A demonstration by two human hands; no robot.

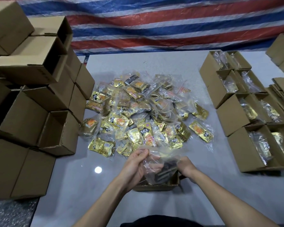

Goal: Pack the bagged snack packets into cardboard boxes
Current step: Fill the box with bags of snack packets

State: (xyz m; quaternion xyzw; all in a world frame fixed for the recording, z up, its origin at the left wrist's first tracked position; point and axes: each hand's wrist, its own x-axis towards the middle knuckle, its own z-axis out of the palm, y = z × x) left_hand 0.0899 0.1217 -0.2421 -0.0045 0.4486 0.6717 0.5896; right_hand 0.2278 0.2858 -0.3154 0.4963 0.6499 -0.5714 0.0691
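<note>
Patience helps: left hand [135, 164] and right hand [187, 166] both grip the clear plastic bag of dark snack packets [160, 171] over the near open brown cardboard box [154, 187]; I'd lower it flat.

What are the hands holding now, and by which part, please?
A clear bag of snack packets: the left hand pinches its upper left edge, the right hand grips its right side.

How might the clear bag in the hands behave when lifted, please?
Probably floppy: the bag crumples between the left hand and right hand. Likely slippery, as its film looks glossy. It may sag, since dark packets sit low in it.
</note>
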